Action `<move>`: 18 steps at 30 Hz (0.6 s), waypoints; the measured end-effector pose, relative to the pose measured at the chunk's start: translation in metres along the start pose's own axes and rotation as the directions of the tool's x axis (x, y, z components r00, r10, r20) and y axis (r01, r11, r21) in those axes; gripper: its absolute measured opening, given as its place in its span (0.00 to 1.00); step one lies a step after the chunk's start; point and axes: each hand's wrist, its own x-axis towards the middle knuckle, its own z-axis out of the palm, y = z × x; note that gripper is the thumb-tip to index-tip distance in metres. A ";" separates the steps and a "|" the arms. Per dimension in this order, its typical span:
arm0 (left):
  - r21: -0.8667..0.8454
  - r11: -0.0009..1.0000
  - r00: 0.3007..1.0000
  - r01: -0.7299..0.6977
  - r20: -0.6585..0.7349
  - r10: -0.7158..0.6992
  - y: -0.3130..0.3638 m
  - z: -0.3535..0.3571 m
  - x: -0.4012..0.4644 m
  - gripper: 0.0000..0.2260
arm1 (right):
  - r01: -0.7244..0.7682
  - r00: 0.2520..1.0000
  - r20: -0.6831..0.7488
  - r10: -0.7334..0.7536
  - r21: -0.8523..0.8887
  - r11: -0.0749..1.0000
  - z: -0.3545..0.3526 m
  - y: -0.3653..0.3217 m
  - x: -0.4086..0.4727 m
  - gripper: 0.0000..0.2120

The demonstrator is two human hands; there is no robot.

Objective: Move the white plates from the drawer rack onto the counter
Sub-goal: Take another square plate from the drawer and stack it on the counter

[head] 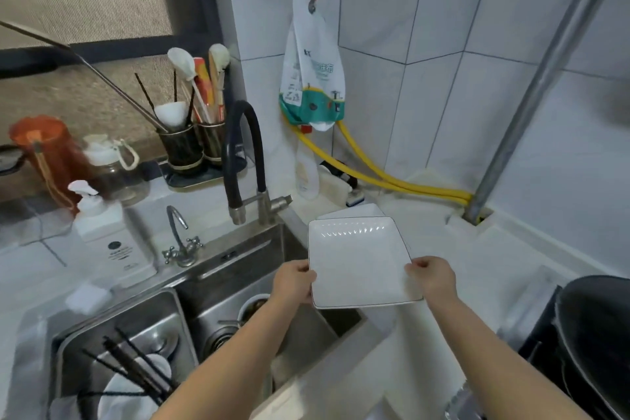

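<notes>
A square white plate with a thin dark rim is held level above the sink's right edge and the white counter. My left hand grips its left edge and my right hand grips its right edge, thumbs on top. Just behind it, part of another white plate lies on the counter, mostly hidden by the held one. The drawer rack is out of view.
A steel double sink lies left, with bowls and chopsticks inside. A black faucet, soap bottle and utensil holders stand behind. Yellow hoses run along the wall. A black wok sits right.
</notes>
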 end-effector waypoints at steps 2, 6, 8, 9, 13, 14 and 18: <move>-0.016 1.000 1.000 0.020 -0.007 -0.020 0.006 0.009 0.018 0.13 | -0.004 1.000 -0.016 0.004 -0.008 1.000 0.004 -0.008 0.023 0.13; -0.016 0.998 0.997 0.068 -0.040 -0.068 0.012 0.030 0.057 0.13 | -0.020 1.000 0.006 0.020 0.000 1.000 0.013 -0.018 0.071 0.10; -0.016 0.997 0.996 0.075 -0.055 -0.075 0.014 0.040 0.073 0.12 | -0.027 0.999 0.038 0.028 -0.024 0.999 0.016 -0.022 0.092 0.08; 0.003 0.997 0.995 0.077 -0.063 -0.077 0.014 0.045 0.080 0.12 | -0.022 0.998 0.057 0.025 -0.047 0.999 0.018 -0.023 0.102 0.09; 0.108 0.991 0.990 0.085 -0.124 -0.071 0.012 0.061 0.106 0.10 | -0.004 0.993 0.114 0.015 -0.097 0.995 0.029 -0.026 0.140 0.08; 0.126 0.988 0.988 0.086 -0.138 -0.068 0.013 0.065 0.111 0.11 | 0.008 0.992 0.129 0.005 -0.106 0.994 0.033 -0.025 0.148 0.08; 0.246 0.965 0.979 0.094 -0.200 -0.044 0.015 0.075 0.122 0.12 | 0.040 0.987 0.158 -0.016 -0.147 0.988 0.042 -0.026 0.171 0.09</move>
